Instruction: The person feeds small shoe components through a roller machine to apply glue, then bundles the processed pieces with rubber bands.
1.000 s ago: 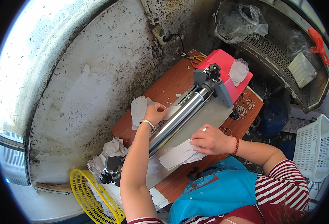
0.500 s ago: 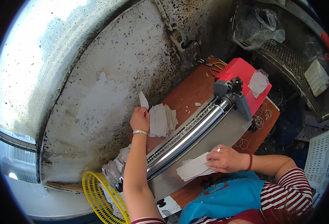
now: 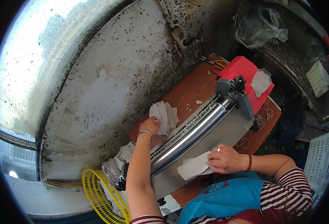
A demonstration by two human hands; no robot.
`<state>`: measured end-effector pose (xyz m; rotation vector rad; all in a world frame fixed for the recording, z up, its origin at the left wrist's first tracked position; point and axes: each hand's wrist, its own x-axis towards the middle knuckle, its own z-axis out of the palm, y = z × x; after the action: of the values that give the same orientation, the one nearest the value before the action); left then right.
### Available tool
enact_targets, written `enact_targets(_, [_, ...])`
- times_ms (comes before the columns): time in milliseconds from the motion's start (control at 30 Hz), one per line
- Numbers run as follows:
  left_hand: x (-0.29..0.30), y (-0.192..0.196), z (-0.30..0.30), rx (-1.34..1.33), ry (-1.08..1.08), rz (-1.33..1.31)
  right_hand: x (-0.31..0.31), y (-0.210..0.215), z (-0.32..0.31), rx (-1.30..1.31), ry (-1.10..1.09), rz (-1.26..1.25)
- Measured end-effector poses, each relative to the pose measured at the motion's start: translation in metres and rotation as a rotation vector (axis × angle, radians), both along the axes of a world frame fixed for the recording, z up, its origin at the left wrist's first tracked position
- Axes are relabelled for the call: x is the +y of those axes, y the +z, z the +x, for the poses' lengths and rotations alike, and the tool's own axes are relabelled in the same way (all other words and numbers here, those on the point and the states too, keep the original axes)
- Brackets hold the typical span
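My left hand (image 3: 149, 126) is at the lower left edge of a pile of flat white pieces (image 3: 168, 115) on the brown table. Its curled fingers pinch the edge of a piece lying on that pile. A small stack of similar white pieces (image 3: 192, 167) is gripped by my right hand (image 3: 224, 158), over the metal plate in front of the machine. The pieces look like thin leather or card; I cannot tell which. Between my hands runs the machine's long shiny roller (image 3: 194, 132), with a red housing (image 3: 243, 69) at its far right end.
A yellow basket (image 3: 91, 190) holding white pieces stands at lower left, beside a further heap (image 3: 114, 166). Rubber bands (image 3: 259, 120) and orange-handled pliers (image 3: 217, 66) lie on the table. A stained wall (image 3: 97, 93) rises behind. White crates (image 3: 319, 160) stand at right.
My left hand has come down and slightly right, bringing the raised white piece onto the pile. My right hand keeps its stack in nearly the same place.
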<state>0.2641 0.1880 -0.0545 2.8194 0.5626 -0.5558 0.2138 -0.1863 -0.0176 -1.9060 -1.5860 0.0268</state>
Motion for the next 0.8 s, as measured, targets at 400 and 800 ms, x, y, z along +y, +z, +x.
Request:
enact_targets(400, [-0.002,0.002,-0.013,-0.192,-0.007,-0.031,-0.01,-0.012,0.008,-0.28,-0.086,0.17])
enact_targets(800, [-0.088,0.03,-0.015,-0.234,-0.249,-0.669,-0.035,-0.013,0.017,-0.31,-0.369,0.046])
